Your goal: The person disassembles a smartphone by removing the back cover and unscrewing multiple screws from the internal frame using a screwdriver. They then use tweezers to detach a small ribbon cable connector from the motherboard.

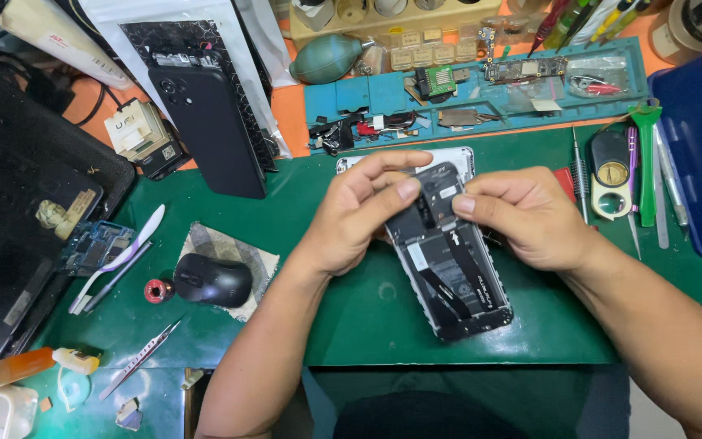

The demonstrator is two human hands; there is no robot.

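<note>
While both forearms angle in from the near edge, left hand (359, 213) pinching the opened phone (448, 260) at its far end, right hand (530, 218) curled, fingertips gripping its right edge, green mat (351, 317) beneath

White rectangular label (418, 257) sits on the opened phone's (457, 276) black battery.

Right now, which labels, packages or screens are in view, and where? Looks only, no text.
Opened phone, centre mat, under left hand and right hand: small white stickers on the dark battery.
Small box device, upper left: cream, printed top.
Clear plastic bag, top-right tray: red parts inside.
White pouch, top-left corner: red print.
No lit screen visible.
</note>
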